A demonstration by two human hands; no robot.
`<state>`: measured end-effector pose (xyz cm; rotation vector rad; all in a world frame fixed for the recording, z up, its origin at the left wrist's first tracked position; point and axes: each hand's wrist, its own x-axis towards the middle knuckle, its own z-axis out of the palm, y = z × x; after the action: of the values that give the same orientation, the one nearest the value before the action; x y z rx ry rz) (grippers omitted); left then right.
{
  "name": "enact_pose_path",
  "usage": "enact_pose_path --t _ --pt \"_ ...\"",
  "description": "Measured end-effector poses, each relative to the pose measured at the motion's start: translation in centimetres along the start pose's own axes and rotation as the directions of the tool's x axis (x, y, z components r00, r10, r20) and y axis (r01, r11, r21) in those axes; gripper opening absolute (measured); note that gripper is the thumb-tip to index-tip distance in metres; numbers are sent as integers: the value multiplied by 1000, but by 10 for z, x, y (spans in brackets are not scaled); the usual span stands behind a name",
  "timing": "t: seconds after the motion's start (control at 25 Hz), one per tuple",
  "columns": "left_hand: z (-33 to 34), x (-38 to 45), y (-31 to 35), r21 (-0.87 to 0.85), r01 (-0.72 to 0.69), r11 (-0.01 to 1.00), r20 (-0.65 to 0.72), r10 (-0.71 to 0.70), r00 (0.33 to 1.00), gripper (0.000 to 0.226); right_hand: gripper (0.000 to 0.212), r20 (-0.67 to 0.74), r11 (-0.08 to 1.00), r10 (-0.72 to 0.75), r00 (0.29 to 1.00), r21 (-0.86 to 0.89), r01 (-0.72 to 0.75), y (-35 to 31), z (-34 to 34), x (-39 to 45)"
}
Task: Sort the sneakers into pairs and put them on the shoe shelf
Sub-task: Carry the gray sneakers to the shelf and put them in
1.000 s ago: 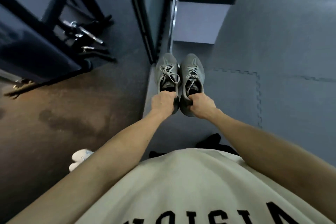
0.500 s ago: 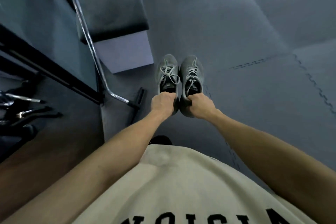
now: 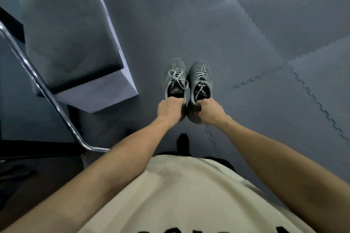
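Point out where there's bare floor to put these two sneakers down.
The foam floor mats lie bare ahead of and right of the sneakers: left sneaker in the left hand, right sneaker in the right hand. A narrower bare strip runs between the sneakers and the grey box. The left is crowded: box, chrome rail, dark frame.

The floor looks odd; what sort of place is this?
Probably a gym or exercise room: interlocking foam floor mats, a padded box and a chrome bar beside it.
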<state>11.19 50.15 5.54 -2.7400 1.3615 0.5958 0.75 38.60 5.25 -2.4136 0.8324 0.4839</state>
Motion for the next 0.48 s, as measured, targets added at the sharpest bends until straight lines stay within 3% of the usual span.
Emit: enact_pose_path --t 0.48 --pt "-106 283 -45 -1 62 998 -31 -62 998 16 6 -18 999 -34 999 -1 34 -4 -157 265"
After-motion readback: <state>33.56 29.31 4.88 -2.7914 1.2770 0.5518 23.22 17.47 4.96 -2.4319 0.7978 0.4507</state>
